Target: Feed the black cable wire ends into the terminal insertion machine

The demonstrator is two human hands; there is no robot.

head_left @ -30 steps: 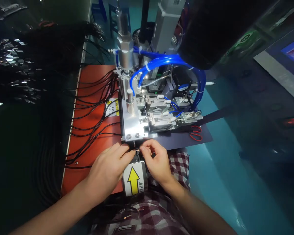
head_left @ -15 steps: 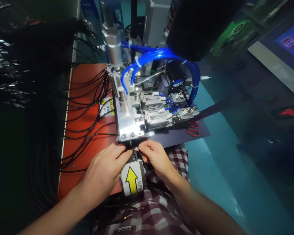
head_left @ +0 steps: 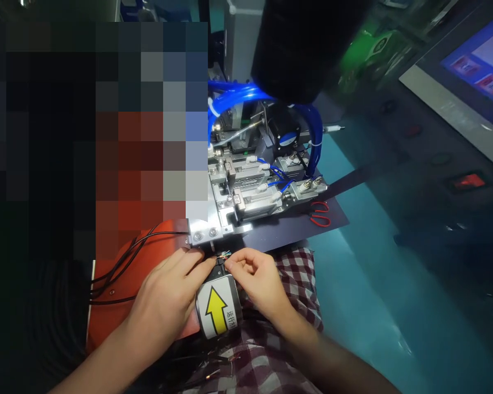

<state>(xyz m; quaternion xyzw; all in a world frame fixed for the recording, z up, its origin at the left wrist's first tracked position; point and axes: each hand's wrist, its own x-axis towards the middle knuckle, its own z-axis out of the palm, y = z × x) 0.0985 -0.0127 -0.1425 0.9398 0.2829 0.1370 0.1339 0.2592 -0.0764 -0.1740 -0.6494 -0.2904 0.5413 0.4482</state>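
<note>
Left hand [head_left: 164, 290] is pinching wires [head_left: 225, 254], jutting past its fingers toward right hand [head_left: 258, 273], whose grip I cannot tell; they're looking light, limp, fragile, likely best held behind their tips.

The metal plate [head_left: 214, 214] gleams, edges blur dimly, and upper left is pixelated.

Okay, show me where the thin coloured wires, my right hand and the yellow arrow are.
Thin coloured wires [head_left: 224, 255]: head view, on the strands between the fingertips.
Right hand [head_left: 258, 274]: head view, middle of its back.
Yellow arrow [head_left: 217, 312]: head view, where head meets shaft.
</note>
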